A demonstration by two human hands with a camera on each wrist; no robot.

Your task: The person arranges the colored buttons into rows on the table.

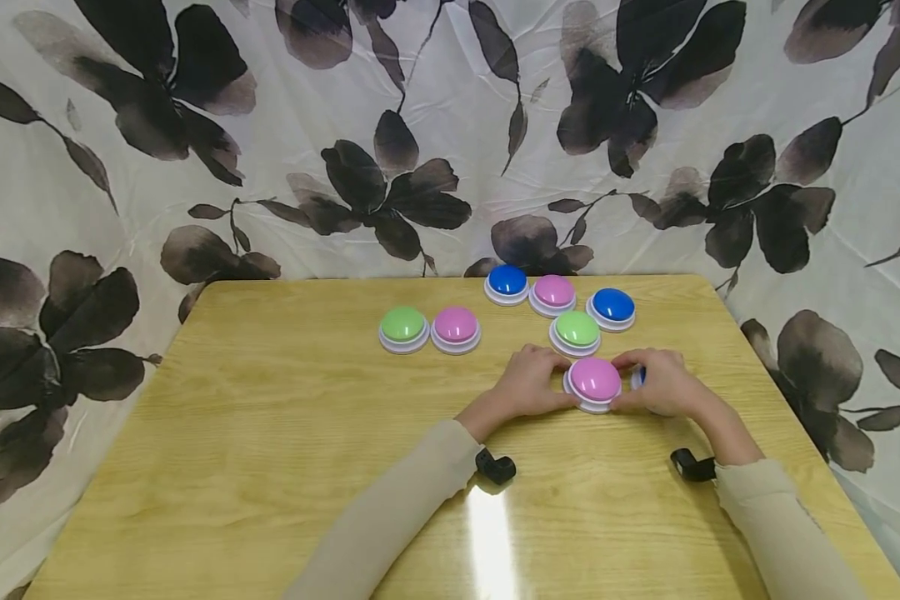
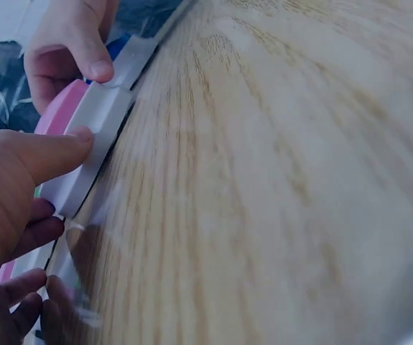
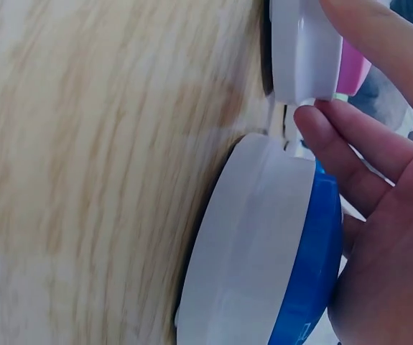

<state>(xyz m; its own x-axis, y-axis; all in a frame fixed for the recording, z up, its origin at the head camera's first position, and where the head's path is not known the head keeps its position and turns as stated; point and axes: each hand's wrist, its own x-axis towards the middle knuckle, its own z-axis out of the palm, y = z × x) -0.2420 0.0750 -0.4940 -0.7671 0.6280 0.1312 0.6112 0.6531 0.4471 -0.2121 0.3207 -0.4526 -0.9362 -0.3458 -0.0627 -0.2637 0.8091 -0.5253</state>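
A pink push button (image 1: 596,380) with a white round base is between my two hands at the right of the table. The left hand (image 1: 531,381) holds its left side, thumb at the front of the base and fingers farther back. On its other side the right hand (image 1: 663,382) grips the base with thumb and fingertips. A blue push button (image 3: 314,259) sits under the right palm and is mostly hidden in the head view. In the left wrist view the left thumb (image 2: 66,151) lies on the white base, which is at or just above the tabletop.
Behind the hands stand a green button (image 1: 577,330), a blue button (image 1: 613,307), another pink button (image 1: 553,292) and a second blue button (image 1: 507,282). Farther left, a green button (image 1: 402,325) and a pink button (image 1: 455,326) sit side by side. A floral cloth (image 1: 510,192) hangs behind the wooden table (image 1: 270,467).
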